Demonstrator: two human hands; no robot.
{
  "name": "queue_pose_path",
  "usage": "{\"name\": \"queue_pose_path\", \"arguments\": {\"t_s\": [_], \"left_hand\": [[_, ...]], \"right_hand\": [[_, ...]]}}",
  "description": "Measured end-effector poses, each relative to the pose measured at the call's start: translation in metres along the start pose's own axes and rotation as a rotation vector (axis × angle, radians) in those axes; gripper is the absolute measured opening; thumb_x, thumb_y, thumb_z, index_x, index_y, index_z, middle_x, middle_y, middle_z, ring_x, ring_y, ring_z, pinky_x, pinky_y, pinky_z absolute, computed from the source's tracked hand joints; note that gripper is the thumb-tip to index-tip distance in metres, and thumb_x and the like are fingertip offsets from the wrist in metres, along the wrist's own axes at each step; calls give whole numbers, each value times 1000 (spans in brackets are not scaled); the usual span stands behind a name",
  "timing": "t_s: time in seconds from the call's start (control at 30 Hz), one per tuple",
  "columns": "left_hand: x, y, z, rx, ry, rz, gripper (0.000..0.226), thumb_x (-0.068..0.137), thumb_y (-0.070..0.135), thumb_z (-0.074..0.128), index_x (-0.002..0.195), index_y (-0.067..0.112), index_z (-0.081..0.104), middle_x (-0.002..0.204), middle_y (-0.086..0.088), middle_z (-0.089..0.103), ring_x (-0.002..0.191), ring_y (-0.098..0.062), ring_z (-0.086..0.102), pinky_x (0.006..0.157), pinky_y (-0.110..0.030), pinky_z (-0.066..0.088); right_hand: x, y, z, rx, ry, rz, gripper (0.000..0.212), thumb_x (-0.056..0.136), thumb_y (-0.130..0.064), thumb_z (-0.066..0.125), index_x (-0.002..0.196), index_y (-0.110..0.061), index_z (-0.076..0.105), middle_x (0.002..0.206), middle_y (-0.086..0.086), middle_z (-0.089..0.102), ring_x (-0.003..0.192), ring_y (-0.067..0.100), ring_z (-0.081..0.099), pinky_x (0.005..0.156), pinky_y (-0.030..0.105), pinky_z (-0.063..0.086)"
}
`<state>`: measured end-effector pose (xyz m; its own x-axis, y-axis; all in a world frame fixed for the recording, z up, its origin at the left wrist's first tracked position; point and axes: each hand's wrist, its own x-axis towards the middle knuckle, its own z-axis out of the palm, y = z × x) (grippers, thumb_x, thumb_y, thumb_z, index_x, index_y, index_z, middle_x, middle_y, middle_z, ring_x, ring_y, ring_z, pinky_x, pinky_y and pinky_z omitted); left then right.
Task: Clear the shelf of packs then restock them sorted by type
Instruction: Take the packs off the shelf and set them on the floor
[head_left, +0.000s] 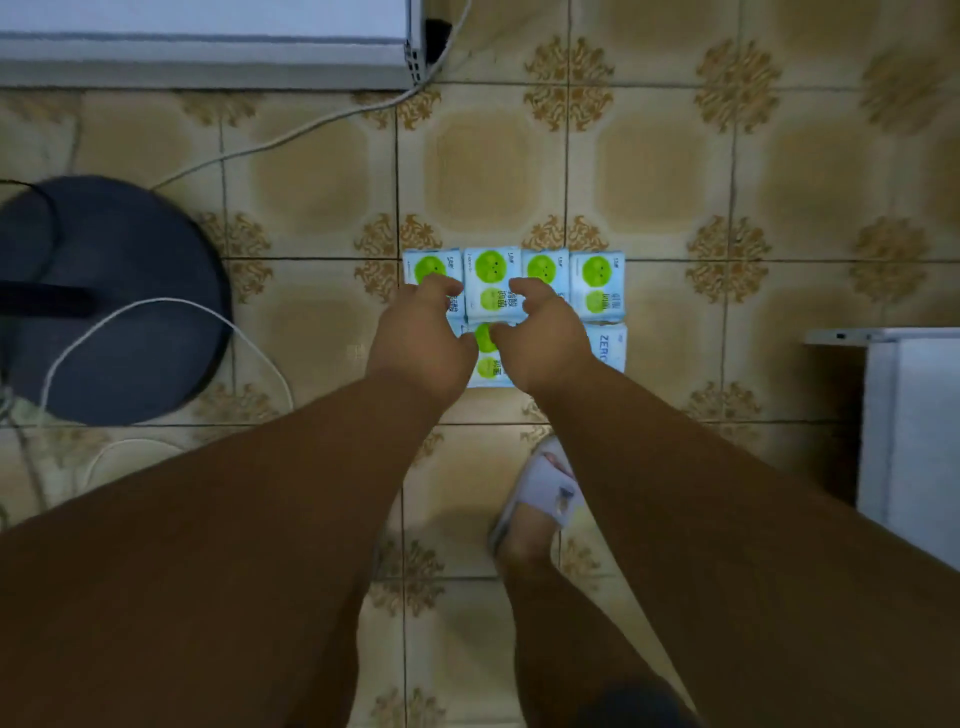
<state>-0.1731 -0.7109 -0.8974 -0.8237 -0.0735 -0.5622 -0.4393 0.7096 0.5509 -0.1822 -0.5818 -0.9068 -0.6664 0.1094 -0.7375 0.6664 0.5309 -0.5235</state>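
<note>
- Floor: beige tiles w/ brown ornaments; all packs lie on it.
- Round dark fan base at left, white cable across it.
- White furniture edge at top left; white cabinet at right.
- Packs: back row of four green-dot packs side by side, touching; front row has another green-dot pack and a pack w/ "ZERO" text.
- Left hand and right hand: both over the packs, fingers curled at the 2nd back-row pack's sides; real grip or only touch, cannot tell.
- Foot in slipper just below the packs.
</note>
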Motion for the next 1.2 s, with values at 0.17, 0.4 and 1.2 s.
{"name": "queue_pose_path", "arguments": {"t_s": [0.17,0.4,1.2], "left_hand": [[-124,117,-100,-3,6,182,41,84,9,65,122,20,57,116,-1,60,100,-18,59,87,-30,47],[-251,257,-198,17,-2,595,31,85,12,62,108,33,58,93,21,57,81,-11,58,78,-32,51],[-839,463,-75,-191,-544,1649,26,86,14,58,102,35,58,88,20,58,71,-3,58,63,-31,52]], "right_hand": [[-164,-76,-101,-59,110,-178,52,91,-14,61,141,-21,47,136,10,49,114,26,58,96,36,46],[-363,-135,-220,-67,372,-285,55,89,-20,64,141,-27,46,135,5,50,114,23,57,98,38,47],[-973,110,-325,391,1746,1,37,94,-23,59,127,-35,48,117,-12,54,83,0,56,62,19,45]]}}
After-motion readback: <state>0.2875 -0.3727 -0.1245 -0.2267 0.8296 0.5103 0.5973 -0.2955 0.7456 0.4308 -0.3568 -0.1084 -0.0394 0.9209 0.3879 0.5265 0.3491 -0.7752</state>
